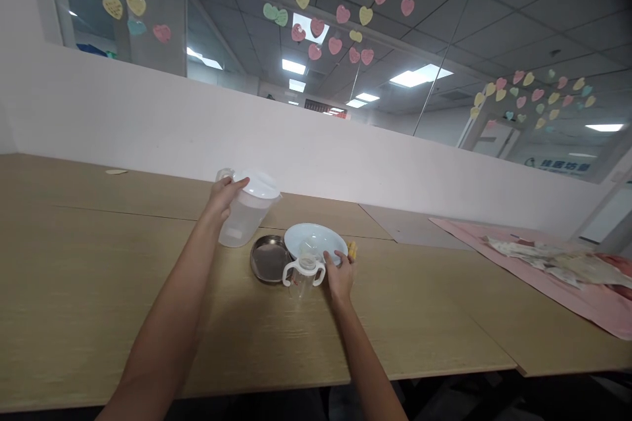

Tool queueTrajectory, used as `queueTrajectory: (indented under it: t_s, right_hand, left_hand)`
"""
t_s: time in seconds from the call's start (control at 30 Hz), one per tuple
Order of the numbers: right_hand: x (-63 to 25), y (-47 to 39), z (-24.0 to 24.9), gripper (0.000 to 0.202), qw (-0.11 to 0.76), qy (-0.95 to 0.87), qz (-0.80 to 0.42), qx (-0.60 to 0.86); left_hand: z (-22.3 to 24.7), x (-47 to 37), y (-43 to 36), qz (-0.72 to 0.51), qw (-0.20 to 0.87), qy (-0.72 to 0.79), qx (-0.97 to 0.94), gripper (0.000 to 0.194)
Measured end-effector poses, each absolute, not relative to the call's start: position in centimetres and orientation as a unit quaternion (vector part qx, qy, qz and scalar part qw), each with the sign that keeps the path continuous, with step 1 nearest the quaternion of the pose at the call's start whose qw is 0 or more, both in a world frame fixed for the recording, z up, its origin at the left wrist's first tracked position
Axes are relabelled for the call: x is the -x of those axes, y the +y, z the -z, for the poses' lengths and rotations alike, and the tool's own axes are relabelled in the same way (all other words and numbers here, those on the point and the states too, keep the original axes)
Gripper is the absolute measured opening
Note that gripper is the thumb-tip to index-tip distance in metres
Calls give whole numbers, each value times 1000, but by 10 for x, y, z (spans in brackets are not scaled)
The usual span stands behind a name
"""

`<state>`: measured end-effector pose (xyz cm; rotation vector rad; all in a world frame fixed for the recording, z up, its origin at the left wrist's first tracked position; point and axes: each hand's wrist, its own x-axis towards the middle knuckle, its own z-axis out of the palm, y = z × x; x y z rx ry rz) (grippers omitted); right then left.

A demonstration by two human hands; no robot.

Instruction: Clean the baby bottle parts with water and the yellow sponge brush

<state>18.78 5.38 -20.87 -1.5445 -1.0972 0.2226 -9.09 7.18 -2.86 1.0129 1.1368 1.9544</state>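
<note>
Fingers (236, 185) on pitcher (245, 209) handle (left), cup (303, 272) beside right hand (340, 272)

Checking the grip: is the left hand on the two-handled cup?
No, the left hand grips the clear pitcher; the two-handled cup stands beside the right hand.

Seen from head height at the near edge of the tabletop (99, 289), looking forward and slightly down across it toward the far white wall (148, 118). Tilted, so the wall line slopes down to the right. Wide and fairly close; ceiling (494, 6) fills the top.
</note>
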Motion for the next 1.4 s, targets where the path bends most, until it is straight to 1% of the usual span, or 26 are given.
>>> queueTrajectory:
  t_s: [0.07, 0.2, 0.27, 0.4, 0.53, 0.7, 0.87, 1.0, 1.23, 1.4]
  right_hand:
    - [-188, 54, 209, 57, 582, -470, -92, 658]
    - [-189, 52, 207, 54, 580, -478, -108, 650]
    - [-188, 50, 204, 53, 575, -480, -119, 652]
    - [-187, 47, 201, 53, 573, -478, -122, 654]
    - [-188, 47, 201, 53, 586, -479, -124, 641]
    - [-188, 49, 203, 51, 596, -477, -125, 633]
    - [-188, 50, 205, 53, 603, -476, -124, 628]
    - [-188, 50, 205, 53, 604, -478, -127, 624]
    - [-186, 47, 202, 58, 596, -477, -138, 631]
    - [-180, 49, 198, 67, 600, -533, -122, 584]
  left_hand:
    - [29, 82, 73, -717, 301, 445, -444, 46]
    - [26, 65, 67, -666, 205, 479, -534, 71]
    - [23, 58, 61, -629, 158, 491, -582, 79]
    - [18, 49, 50, -540, 56, 480, -689, 80]
    - [15, 38, 43, -471, -47, 454, -755, 79]
    - [14, 26, 38, -429, -112, 419, -792, 78]
    - [19, 15, 37, -404, -118, 391, -819, 76]
    - [25, 11, 38, -418, -94, 379, -820, 75]
    - [32, 6, 40, -503, -3, 371, -781, 75]
    - [60, -11, 57, -523, 75, 347, -775, 80]
